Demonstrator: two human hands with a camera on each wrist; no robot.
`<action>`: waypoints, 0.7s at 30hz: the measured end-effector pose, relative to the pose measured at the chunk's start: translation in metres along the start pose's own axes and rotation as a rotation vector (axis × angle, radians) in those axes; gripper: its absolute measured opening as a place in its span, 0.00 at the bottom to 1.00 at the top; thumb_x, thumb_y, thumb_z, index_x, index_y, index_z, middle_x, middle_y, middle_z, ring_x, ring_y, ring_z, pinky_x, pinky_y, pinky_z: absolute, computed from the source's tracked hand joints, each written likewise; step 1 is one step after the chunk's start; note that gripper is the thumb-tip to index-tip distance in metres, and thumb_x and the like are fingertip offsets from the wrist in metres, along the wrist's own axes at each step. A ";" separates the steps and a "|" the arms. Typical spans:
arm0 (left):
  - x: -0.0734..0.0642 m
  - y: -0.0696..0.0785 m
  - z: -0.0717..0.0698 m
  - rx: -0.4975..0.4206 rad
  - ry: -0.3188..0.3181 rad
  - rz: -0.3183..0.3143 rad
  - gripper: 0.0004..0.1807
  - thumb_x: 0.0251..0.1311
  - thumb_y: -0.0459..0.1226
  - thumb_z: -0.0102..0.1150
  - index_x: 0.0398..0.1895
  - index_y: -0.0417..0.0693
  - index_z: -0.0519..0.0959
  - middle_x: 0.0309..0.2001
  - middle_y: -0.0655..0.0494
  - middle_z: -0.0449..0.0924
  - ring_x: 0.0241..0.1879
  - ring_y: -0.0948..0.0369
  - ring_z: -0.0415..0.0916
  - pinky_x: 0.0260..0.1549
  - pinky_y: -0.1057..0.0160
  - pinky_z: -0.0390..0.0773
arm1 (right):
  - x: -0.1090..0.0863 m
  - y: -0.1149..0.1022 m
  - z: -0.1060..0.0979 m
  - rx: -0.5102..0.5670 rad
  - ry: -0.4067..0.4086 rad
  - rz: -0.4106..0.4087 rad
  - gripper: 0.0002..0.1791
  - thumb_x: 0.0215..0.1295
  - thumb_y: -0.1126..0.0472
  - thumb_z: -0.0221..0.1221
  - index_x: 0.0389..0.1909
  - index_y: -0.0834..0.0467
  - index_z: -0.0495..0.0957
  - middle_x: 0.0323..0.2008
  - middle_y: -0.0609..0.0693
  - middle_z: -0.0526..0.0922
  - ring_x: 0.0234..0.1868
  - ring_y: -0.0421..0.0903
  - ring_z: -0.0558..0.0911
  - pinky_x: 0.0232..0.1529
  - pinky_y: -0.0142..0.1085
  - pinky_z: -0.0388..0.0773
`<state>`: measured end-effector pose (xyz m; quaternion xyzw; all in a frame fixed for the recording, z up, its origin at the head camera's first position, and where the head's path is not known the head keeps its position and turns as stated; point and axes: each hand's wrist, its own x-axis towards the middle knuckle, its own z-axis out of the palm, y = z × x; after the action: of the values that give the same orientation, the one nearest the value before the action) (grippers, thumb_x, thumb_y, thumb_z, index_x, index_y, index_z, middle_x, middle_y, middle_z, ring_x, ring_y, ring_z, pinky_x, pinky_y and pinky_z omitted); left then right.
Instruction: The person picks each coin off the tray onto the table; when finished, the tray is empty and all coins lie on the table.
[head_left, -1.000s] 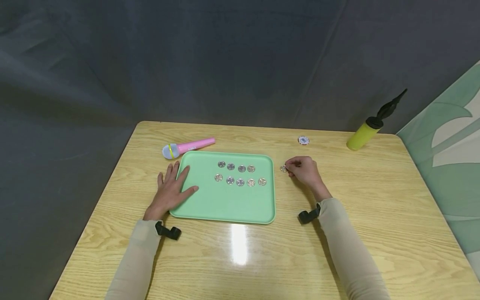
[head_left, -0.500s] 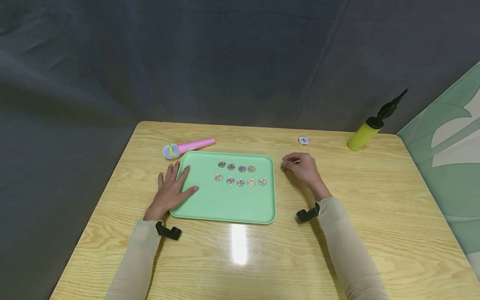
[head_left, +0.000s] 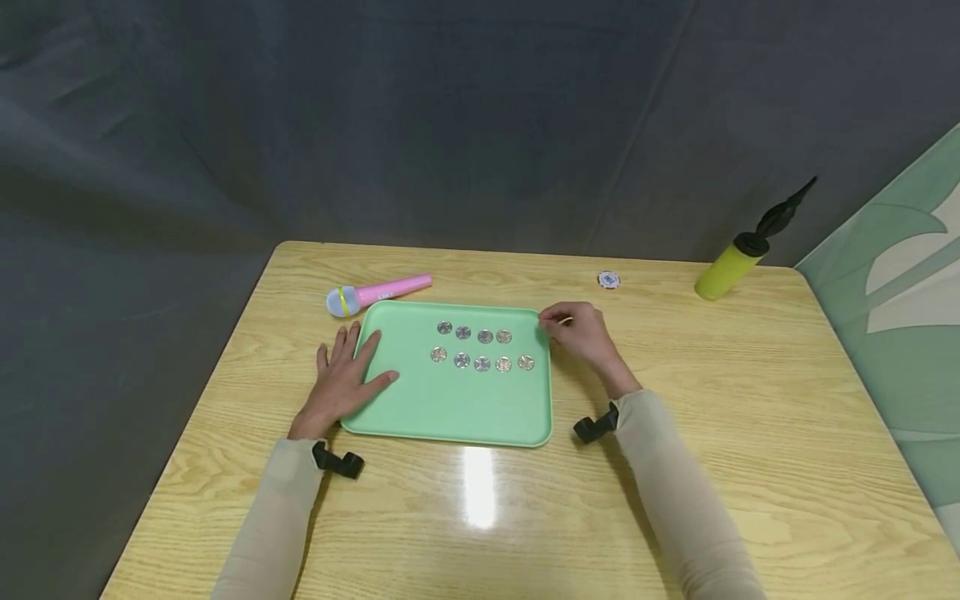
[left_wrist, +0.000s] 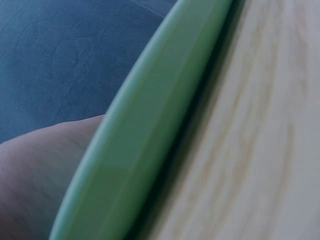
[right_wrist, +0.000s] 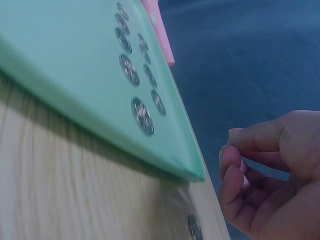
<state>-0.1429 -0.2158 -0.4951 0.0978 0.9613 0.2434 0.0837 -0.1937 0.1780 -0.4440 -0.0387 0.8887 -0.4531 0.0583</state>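
Observation:
My left hand lies flat with spread fingers on the left side of the green tray, which stands on the table. Several silver coins lie in two rows on the tray, with one coin at the right end of the front row. My right hand is at the tray's back right corner, thumb and index finger pinched together. It appears to pinch a coin, though the fingers hide it. In the right wrist view the same right hand is beyond the tray rim. The left wrist view shows mostly the tray's side.
A pink toy microphone lies behind the tray's left end. A poker chip and a yellow-green hand pump are at the back right. In the right wrist view a small round disc lies on the table; its kind is unclear.
My right hand has moved left from beside the tray to its back right corner. The coin at its fingertips has dropped out of sight. The left hand has stayed put.

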 end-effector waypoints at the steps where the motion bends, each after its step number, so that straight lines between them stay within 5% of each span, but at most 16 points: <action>1: 0.000 0.000 0.000 0.001 0.000 0.000 0.47 0.68 0.61 0.51 0.81 0.50 0.49 0.82 0.38 0.32 0.81 0.38 0.26 0.73 0.30 0.26 | 0.000 -0.002 0.001 0.003 -0.006 -0.001 0.11 0.70 0.65 0.59 0.47 0.65 0.85 0.42 0.63 0.87 0.32 0.47 0.83 0.31 0.30 0.81; 9: 0.001 0.001 -0.001 -0.001 -0.001 0.003 0.47 0.68 0.61 0.51 0.81 0.49 0.49 0.82 0.38 0.31 0.81 0.37 0.26 0.72 0.29 0.26 | 0.006 -0.014 0.016 0.011 -0.043 -0.025 0.11 0.68 0.66 0.60 0.46 0.67 0.85 0.41 0.62 0.87 0.29 0.41 0.82 0.31 0.31 0.82; 21: 0.000 0.000 -0.001 0.000 -0.001 0.002 0.47 0.68 0.61 0.51 0.81 0.50 0.48 0.82 0.39 0.31 0.81 0.38 0.26 0.72 0.29 0.26 | 0.013 -0.020 0.039 -0.041 -0.072 -0.028 0.08 0.67 0.65 0.62 0.43 0.63 0.86 0.39 0.60 0.87 0.32 0.47 0.84 0.31 0.30 0.79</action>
<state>-0.1430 -0.2161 -0.4947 0.0988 0.9613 0.2432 0.0837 -0.2009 0.1330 -0.4514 -0.0688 0.8944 -0.4341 0.0831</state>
